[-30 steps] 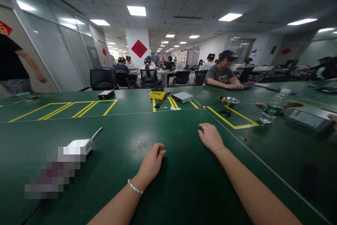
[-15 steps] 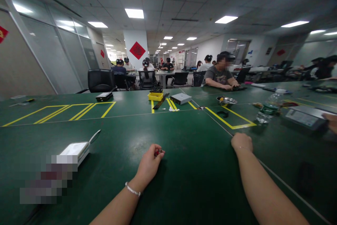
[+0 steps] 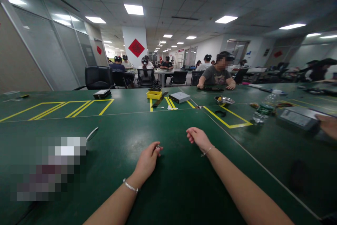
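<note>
Right hand [image 3: 199,137] is swinging back in from the right side of the table [image 3: 184,190], where it was stretched out half a second ago, and it's now sitting close to the left hand [image 3: 147,160] near the middle. Left hand is barely budging.

Left hand is pinching a tiny bead [image 3: 158,146] between thumb and fingertip, just above the green tabletop. It's showing up as a small dark speck, maybe with a glint, and it's too small in this shot to call the colour. My guess is it's weighing next to nothing and it's hard and smooth, so it's going to be slippery and keen on rolling away if dropped. A fingertip pinch across its sides is looking like the only sensible hold.

Right hand is lying knuckles up with the fingers curled loosely inward. Whether anything's tucked in there, I can't tell.

Farther back, a yellow tray [image 3: 154,94], a metal bowl [image 3: 224,100] and a water bottle [image 3: 260,112] are sitting well apart from both hands, and a co-worker's hand [image 3: 328,125] is poking in at the right edge.
</note>
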`<action>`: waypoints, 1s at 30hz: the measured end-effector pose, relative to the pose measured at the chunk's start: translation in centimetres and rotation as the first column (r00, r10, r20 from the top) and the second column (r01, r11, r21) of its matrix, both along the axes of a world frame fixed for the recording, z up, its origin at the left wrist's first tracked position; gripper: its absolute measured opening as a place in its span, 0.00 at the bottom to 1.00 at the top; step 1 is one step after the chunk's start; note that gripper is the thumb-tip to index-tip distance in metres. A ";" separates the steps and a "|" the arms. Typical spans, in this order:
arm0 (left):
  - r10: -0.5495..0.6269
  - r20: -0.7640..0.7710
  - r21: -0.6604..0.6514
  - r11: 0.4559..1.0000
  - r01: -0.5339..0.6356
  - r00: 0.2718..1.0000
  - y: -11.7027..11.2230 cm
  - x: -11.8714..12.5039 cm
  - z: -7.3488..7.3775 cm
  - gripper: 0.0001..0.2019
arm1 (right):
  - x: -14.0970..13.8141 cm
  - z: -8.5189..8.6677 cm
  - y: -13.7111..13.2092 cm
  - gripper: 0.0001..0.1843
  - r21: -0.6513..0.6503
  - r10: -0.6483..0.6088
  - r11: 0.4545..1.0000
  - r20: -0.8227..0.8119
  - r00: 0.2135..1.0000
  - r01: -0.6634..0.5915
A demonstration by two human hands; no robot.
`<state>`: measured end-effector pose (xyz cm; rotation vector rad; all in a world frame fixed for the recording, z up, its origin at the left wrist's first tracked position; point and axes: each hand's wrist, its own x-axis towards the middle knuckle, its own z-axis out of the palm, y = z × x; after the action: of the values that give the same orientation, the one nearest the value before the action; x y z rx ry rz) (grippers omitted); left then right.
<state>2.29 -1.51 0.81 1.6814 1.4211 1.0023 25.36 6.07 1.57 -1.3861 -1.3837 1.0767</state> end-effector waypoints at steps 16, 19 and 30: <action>0.083 -0.178 0.181 0.982 -0.050 0.981 0.2 0.0 -0.1 0.05 | -6.6 -1.0 -4.1 0.11 -0.191 0.325 0.824 -0.612 0.721 -0.534; 0.067 -0.181 0.163 0.986 -0.037 0.981 0.3 0.1 -0.2 0.07 | -6.7 -0.9 -4.2 0.10 -0.184 0.311 0.829 -0.634 0.708 -0.529; 0.154 -0.329 0.257 0.964 -0.068 0.932 -0.8 0.9 0.7 0.08 | -8.7 -1.1 -5.4 0.15 -0.163 0.159 0.941 -0.558 0.815 -0.295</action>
<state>3.22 -2.29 1.50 2.0545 1.6924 1.0087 16.70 0.67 0.50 -0.9699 -1.0326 1.6953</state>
